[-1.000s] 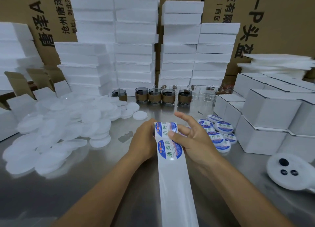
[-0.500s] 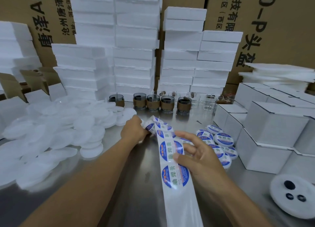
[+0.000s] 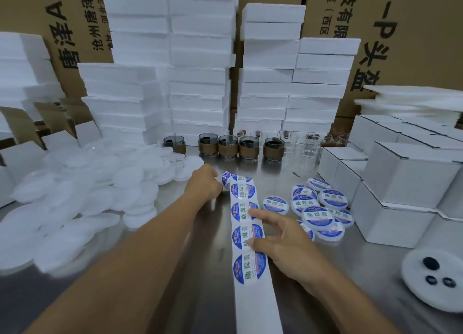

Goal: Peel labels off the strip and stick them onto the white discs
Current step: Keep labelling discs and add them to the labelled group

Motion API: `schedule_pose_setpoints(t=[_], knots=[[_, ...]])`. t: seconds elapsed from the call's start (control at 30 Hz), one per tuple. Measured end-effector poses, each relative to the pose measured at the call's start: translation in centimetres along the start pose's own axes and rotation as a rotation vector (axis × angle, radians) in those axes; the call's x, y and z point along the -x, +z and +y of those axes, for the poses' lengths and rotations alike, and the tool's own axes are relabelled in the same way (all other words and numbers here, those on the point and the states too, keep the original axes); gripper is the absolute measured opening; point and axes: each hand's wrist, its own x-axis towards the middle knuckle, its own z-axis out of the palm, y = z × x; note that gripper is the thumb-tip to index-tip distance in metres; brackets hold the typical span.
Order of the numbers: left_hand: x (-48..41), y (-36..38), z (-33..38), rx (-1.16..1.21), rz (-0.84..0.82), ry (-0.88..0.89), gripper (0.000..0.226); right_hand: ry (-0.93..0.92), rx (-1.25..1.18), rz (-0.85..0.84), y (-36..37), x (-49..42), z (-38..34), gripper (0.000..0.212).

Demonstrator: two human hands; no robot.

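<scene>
On strip [image 3: 253, 308]: four flat labels [image 3: 249, 266]; behind, five dark cups [image 3: 228, 145].

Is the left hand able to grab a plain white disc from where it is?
Probably yes: the plain white discs lie right beside the left hand with nothing between, though it grips the label strip by its rolled end and must let go first.

White backing strip [image 3: 253, 306] lies flat, running away from the viewer, far end curled up, with round blue-and-white labels [image 3: 249, 268] in a single row on it. Blank white discs [image 3: 75, 196] heaped at left. Labelled discs [image 3: 318, 216] clustered just right of the strip, some overlapping.
</scene>
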Motion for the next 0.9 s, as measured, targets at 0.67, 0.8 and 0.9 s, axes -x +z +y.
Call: schedule_pose_setpoints(t=[0.67, 0.8, 0.9], knots=[[9.5, -7.1, -1.6, 0.514, 0.189, 0.130, 0.012, -0.321, 0.739, 0.320, -0.1, -0.9, 2.2, 0.026], [11.6, -8.0, -3.7, 0.492, 0.277, 0.158, 0.013, -0.394, 0.692, 0.425, 0.2, -0.5, 2.0, 0.020], [12.1, -8.2, -6.0, 0.323, 0.355, 0.159, 0.011, -0.439, 0.665, 0.449, 0.4, -0.2, 2.1, 0.020]])
